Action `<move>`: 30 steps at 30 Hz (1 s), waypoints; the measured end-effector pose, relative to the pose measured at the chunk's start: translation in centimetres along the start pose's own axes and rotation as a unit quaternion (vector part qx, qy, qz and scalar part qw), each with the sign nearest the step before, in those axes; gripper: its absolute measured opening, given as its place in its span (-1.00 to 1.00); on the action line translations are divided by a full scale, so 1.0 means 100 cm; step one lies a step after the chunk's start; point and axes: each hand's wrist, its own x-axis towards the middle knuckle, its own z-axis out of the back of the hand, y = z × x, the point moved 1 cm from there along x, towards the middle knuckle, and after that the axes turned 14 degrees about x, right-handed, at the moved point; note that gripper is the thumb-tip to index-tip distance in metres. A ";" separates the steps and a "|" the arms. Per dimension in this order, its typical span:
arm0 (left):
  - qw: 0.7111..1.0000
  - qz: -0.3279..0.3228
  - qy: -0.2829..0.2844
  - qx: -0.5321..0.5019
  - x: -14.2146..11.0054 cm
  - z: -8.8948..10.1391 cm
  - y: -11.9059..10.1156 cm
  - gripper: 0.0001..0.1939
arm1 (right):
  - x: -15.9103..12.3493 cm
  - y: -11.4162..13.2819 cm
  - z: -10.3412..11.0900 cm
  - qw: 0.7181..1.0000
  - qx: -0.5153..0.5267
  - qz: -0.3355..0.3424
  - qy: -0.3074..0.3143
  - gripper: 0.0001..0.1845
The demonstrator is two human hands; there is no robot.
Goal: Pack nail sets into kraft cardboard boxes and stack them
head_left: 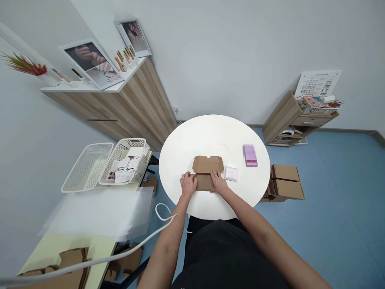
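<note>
A small brown cardboard box [205,182] lies on the white oval table [186,140], its lid flap [208,164] folded out away from me. My left hand [188,183] grips the box's left side, fingers curled over the edge. On the right side, my right hand [219,182] has hold of the wall, with fingertips near the lid's fold. Just beyond that hand lies a flat white square packet [231,173]. Farther right on the table is a purple pack [250,155], blurred by pixelation.
Left of the table, a side table bears two white baskets [132,146], one with packets inside, plus clear plastic sheets [99,212] and flattened cardboard [69,265]. A white cable [141,243] crosses near my left arm. Stacked cardboard boxes [287,180] stand on the floor at right.
</note>
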 end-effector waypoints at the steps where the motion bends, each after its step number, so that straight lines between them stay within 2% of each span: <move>1: 0.999 0.036 -0.013 -0.026 -0.003 -0.001 0.006 -0.72 | 0.000 0.000 0.000 1.000 -0.001 -0.001 0.000 0.30; 2: 0.995 0.083 -0.011 -0.058 -0.007 -0.002 0.013 -0.66 | 0.000 0.000 0.000 1.000 -0.001 -0.002 0.001 0.30; 4: 0.977 0.178 0.027 -0.117 -0.013 -0.006 0.026 -0.60 | 0.000 -0.001 -0.001 1.000 -0.002 -0.003 -0.001 0.30; 6: 0.960 0.223 0.076 -0.153 -0.017 -0.009 0.036 -0.64 | 0.001 -0.002 -0.002 1.000 -0.001 -0.002 -0.001 0.31; 9: 0.957 0.210 0.110 -0.170 -0.019 -0.009 0.038 -0.60 | 0.002 -0.004 -0.003 1.000 0.005 0.005 0.003 0.32; 12: 0.960 0.159 0.152 -0.172 -0.020 -0.003 0.024 -0.55 | 0.003 -0.005 -0.005 1.000 0.009 0.010 0.001 0.31; 15: 0.973 0.089 0.179 -0.116 -0.020 0.006 0.003 -0.63 | 0.005 -0.007 -0.008 1.000 0.017 0.012 -0.004 0.32; 18: 0.981 0.054 0.181 -0.041 -0.020 0.014 -0.011 -0.62 | 0.007 -0.009 -0.010 1.000 0.023 0.016 -0.005 0.34; 22: 0.979 0.060 0.192 0.012 -0.013 0.016 -0.014 -0.69 | 0.008 -0.009 -0.010 1.000 0.013 0.020 -0.011 0.33; 30: 0.970 0.060 0.208 0.109 0.011 0.001 -0.011 -0.82 | 0.009 -0.008 -0.010 1.000 0.006 0.010 0.000 0.32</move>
